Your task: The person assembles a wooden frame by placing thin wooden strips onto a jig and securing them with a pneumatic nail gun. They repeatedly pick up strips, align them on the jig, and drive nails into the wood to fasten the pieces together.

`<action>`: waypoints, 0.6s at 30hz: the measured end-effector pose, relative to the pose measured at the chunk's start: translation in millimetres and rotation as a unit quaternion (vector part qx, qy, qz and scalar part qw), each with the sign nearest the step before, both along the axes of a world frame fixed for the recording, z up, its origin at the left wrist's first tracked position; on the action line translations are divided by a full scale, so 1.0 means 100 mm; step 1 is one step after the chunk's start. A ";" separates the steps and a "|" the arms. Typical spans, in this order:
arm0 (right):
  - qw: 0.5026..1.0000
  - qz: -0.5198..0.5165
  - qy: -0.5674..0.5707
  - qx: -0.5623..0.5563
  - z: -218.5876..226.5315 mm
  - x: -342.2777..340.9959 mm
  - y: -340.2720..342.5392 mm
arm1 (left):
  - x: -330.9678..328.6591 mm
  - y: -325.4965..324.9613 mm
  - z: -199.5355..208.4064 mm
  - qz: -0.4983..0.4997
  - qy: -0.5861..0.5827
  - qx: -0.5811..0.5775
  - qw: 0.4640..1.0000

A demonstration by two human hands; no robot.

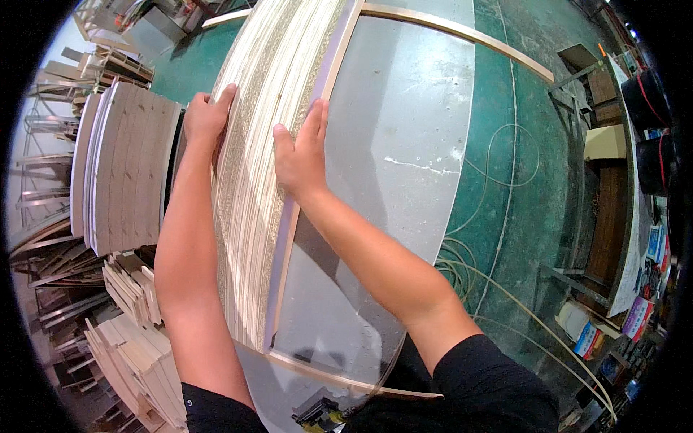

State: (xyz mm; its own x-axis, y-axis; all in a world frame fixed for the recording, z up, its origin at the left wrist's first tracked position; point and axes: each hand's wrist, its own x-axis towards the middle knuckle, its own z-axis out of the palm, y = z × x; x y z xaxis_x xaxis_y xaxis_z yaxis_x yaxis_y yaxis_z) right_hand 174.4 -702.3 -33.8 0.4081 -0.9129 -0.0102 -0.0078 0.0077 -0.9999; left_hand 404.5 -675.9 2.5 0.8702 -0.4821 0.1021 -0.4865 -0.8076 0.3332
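A long stack of boards (pixel 253 195) runs away from me, its pale, striped edges facing up. At its left side is my left hand (pixel 207 119), closed on the edge with the thumb on top. My right hand (pixel 302 160) grips the right side, thumb over the layers and fingers along the outer edge; some fingertips are hidden. A thin wooden strip (pixel 339 61) follows that right side. Beneath lies a wide grey panel (pixel 411 123), with narrow wooden battens across its far end (pixel 462 32) and near end (pixel 354 375).
Stacked panels (pixel 130 159) and cut boards (pixel 133 353) stand at left. A black-and-yellow tool (pixel 317 417) shows partly at the lower edge. Pale hose (pixel 458 267) coils over the green floor (pixel 530 108). A workbench (pixel 624 216) with boxes stands at right.
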 end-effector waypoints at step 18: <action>0.999 -0.021 0.021 -0.035 -0.03 -0.03 -0.09 | -0.21 0.09 0.31 -0.043 0.121 0.009 0.992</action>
